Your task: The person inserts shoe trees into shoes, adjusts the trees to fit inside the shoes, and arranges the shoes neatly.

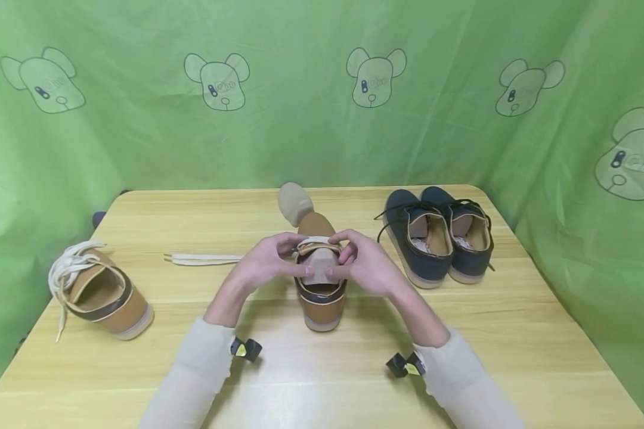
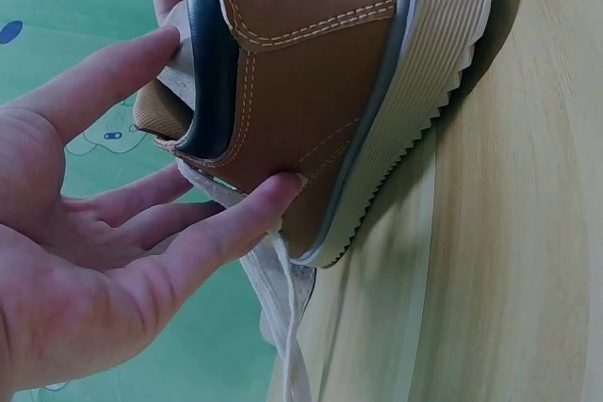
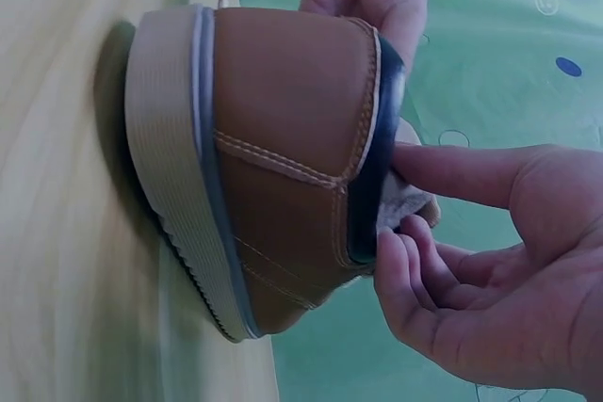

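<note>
A brown shoe (image 1: pixel 322 313) with a dark collar stands mid-table, heel toward me, its tongue's grey lining (image 1: pixel 322 266) facing me. My left hand (image 1: pixel 265 260) holds the shoe from the left. In the left wrist view its thumb (image 2: pixel 155 54) touches the grey tongue, while a finger (image 2: pixel 273 200) presses on the shoe's side by the lace. From the right, my right hand (image 1: pixel 367 262) grips the tongue, its curled fingers (image 3: pixel 400 275) against the grey lining. A white shoelace (image 1: pixel 204 260) trails left from the shoe across the table.
At the left edge sits a second brown shoe (image 1: pixel 120 304) with loosely bunched white laces. A pair of navy shoes (image 1: pixel 429 262) with dark laces stands on the right. Beyond the middle shoe's toe lies a grey oval piece (image 1: pixel 295 204). Green curtains (image 1: pixel 300 143) surround the table.
</note>
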Tool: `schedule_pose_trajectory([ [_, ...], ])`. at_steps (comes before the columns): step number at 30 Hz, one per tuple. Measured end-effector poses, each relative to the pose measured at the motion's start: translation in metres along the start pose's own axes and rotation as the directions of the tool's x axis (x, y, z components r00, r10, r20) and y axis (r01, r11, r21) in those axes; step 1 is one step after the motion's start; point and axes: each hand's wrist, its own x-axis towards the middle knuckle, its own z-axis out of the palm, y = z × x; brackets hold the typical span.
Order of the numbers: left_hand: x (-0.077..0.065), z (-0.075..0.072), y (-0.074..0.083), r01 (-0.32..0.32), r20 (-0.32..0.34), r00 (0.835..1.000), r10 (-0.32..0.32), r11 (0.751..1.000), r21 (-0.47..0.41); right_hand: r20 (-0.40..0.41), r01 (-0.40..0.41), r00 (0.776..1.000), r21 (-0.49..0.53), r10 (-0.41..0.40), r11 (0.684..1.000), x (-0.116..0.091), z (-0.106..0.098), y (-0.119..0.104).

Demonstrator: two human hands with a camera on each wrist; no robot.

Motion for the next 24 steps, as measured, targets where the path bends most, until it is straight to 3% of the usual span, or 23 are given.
schedule_pose_trajectory([
  [11, 0.002, 0.0, -0.002, 0.009, -0.004, 1.0, -0.009, 1.0, -0.008, 0.009, -0.014, 1.0, -0.037, 0.014, 0.999, 0.001, -0.01, 0.004],
  [24, 0.002, 0.002, -0.002, 0.009, -0.019, 1.0, -0.008, 1.0, 0.013, 0.114, -0.039, 0.993, 0.07, 0.031, 0.997, 0.008, -0.013, 0.016],
])
